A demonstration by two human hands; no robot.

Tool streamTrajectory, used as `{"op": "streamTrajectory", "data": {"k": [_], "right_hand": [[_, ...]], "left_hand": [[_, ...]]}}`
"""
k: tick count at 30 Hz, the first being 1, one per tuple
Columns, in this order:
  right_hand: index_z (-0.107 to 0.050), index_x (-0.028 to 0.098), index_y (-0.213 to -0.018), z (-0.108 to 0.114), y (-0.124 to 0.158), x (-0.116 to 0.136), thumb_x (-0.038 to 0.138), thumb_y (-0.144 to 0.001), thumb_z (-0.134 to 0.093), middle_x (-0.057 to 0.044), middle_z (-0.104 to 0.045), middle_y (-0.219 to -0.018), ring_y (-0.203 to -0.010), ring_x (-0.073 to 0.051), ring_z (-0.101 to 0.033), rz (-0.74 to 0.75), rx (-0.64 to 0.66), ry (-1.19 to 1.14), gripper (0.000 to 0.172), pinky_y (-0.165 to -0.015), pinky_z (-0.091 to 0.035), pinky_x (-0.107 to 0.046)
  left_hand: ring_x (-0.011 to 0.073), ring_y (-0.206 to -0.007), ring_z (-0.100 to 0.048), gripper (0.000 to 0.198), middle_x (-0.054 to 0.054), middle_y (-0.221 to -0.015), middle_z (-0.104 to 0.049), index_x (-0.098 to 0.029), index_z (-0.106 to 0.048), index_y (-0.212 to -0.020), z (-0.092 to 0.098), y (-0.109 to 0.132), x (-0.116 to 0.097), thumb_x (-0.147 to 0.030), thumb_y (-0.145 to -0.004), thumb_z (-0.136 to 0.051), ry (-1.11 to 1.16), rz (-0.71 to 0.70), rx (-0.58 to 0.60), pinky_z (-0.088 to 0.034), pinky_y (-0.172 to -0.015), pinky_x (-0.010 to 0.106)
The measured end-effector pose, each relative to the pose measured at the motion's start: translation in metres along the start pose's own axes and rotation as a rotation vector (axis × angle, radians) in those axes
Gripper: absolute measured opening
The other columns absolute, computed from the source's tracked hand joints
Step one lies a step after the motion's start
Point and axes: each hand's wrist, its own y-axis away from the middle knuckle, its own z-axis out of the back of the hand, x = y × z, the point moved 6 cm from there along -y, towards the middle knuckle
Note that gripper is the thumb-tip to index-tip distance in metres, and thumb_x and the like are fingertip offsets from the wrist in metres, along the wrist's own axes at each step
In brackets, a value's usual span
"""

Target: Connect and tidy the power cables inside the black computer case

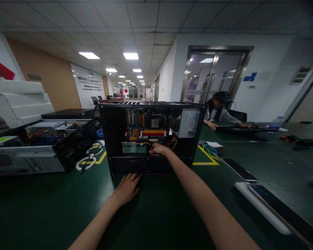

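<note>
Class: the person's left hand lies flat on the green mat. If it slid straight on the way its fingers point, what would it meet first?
Probably the black bottom rail of the open computer case, just ahead of the left hand.

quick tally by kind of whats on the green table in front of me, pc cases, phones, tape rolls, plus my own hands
open pc cases: 2
dark phones: 2
white tape rolls: 2
hands: 2, left hand and right hand
total: 8
</note>
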Motion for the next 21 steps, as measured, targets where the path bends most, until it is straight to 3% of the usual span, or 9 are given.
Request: {"op": "streamTrajectory", "data": {"k": [8, 15, 21], "right_hand": [[-0.05, 0.015, -0.084, 0.016, -0.003, -0.014, 0.008, -0.072, -0.057, 0.005, -0.052, -0.057, -0.047, -0.004, -0.052, -0.117, -0.157, -0.518, 0.015, -0.057, -0.051, -0.022], [-0.043, 0.014, -0.087, 0.018, -0.003, -0.024, 0.007, -0.081, -0.044, 0.002, -0.052, -0.065, -0.053, -0.007, -0.055, -0.241, -0.128, -0.851, 0.01, -0.062, -0.052, -0.029], [-0.041, 0.013, -0.084, 0.019, -0.004, -0.027, 0.005, -0.083, -0.039, 0.0, -0.051, -0.073, -0.059, -0.007, -0.056, -0.286, -0.104, -0.992, 0.008, -0.063, -0.052, -0.027]], "left_hand": [[0.023, -0.114, -0.034, 0.051, 0.005, -0.126, -0.039, -0.024, -0.031, -0.126, 0.0, 0.0, 0.0, -0.025, -0.076, -0.041, 0.002, -0.009, -0.011, -0.029, -0.093, 0.04], [0.0232, -0.114, -0.035, 0.05, 0.006, -0.125, -0.04, -0.023, -0.032, -0.126, 0.003, 0.001, -0.002, -0.026, -0.077, -0.041, 0.004, -0.009, -0.012, -0.029, -0.094, 0.04], [0.0233, -0.115, -0.034, 0.05, 0.005, -0.126, -0.039, -0.024, -0.031, -0.126, 0.0, 0.0, 0.0, -0.026, -0.077, -0.041, -0.004, -0.008, -0.003, -0.027, -0.095, 0.04]]}}
